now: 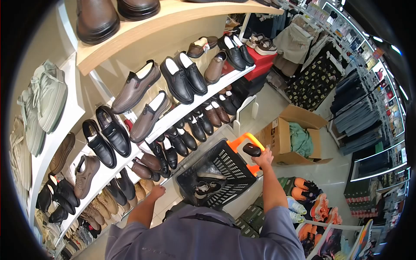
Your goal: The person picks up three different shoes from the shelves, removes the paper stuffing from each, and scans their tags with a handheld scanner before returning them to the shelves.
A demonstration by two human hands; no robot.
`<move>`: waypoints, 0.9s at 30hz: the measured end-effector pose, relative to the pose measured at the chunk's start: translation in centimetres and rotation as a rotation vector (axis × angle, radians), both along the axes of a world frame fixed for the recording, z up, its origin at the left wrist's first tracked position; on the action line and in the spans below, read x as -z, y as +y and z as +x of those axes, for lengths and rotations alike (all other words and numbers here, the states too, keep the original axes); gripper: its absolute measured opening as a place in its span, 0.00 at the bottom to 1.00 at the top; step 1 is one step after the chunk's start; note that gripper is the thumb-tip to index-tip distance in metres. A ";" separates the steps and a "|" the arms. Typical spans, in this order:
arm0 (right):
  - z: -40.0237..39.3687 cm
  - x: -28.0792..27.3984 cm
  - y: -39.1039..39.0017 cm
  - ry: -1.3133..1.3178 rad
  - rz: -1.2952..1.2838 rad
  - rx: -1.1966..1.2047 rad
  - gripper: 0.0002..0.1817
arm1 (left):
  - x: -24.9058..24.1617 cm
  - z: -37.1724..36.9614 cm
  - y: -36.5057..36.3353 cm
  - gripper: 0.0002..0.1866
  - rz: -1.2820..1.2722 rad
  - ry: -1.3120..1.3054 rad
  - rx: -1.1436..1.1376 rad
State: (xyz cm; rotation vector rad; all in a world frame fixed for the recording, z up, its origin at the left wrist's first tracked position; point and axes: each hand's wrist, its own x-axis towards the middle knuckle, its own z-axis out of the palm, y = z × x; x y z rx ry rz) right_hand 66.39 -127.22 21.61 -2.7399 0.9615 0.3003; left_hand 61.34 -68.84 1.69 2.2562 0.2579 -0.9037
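My right hand (263,158) is closed on the orange handle (237,143) of a black shopping basket (232,173). A black rounded object (251,150), shaped like a computer mouse, shows right beside my fingers at the handle. Inside the basket lie dark shoes (203,188) and some clear plastic wrapping. My left hand (157,191) hangs left of the basket, in front of the lower shoe shelf, with its fingers curled in and nothing showing in them.
Curved white shelves (190,106) full of black and brown shoes run along the left. An opened cardboard box (284,136) with green material stands on the floor ahead right. Bright sports shoes (318,206) and shoeboxes (251,219) are close on my right, clothing racks (359,108) farther off.
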 end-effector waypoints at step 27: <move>7.6 0.1 -16.3 -0.216 -0.021 -0.278 0.30 | -0.9 -17.9 -15.1 0.11 -0.086 0.406 -0.710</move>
